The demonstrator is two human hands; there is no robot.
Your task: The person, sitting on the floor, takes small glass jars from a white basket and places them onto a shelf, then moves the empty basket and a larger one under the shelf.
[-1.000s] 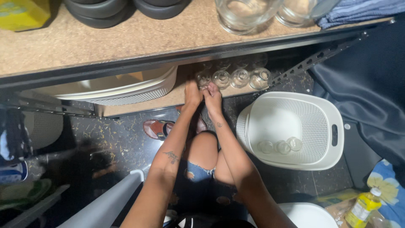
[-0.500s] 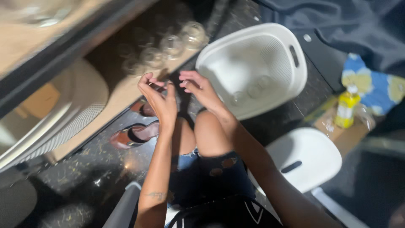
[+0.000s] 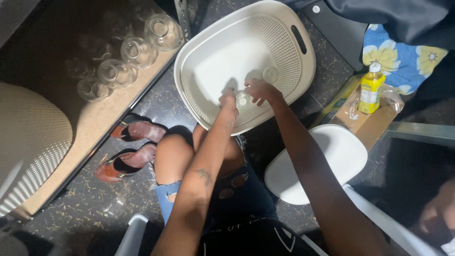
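Observation:
A white perforated basket (image 3: 284, 35) stands on the dark floor in front of my knees. Inside it a small clear glass (image 3: 243, 100) sits on the bottom, and a second clear glass (image 3: 271, 74) stands a little farther in. My left hand (image 3: 229, 102) reaches into the basket, its fingers closed against the left side of the nearer glass. Just right of that glass, my right hand (image 3: 259, 90) has its fingers spread over the rim. The second glass stands apart from both hands.
Several clear glasses (image 3: 137, 50) line a low wooden shelf (image 3: 102, 121) at left, beside a white perforated dish (image 3: 28, 137). Brown sandals (image 3: 132, 151) lie below. A white stool (image 3: 327, 156), a yellow bottle (image 3: 370, 87) and a floral cloth (image 3: 403, 57) are at right. Another person's hand (image 3: 441, 208) shows at bottom right.
My view has swung from the shelf to the basket. Both hands left the glasses on the shelf and now reach down into the basket around a glass.

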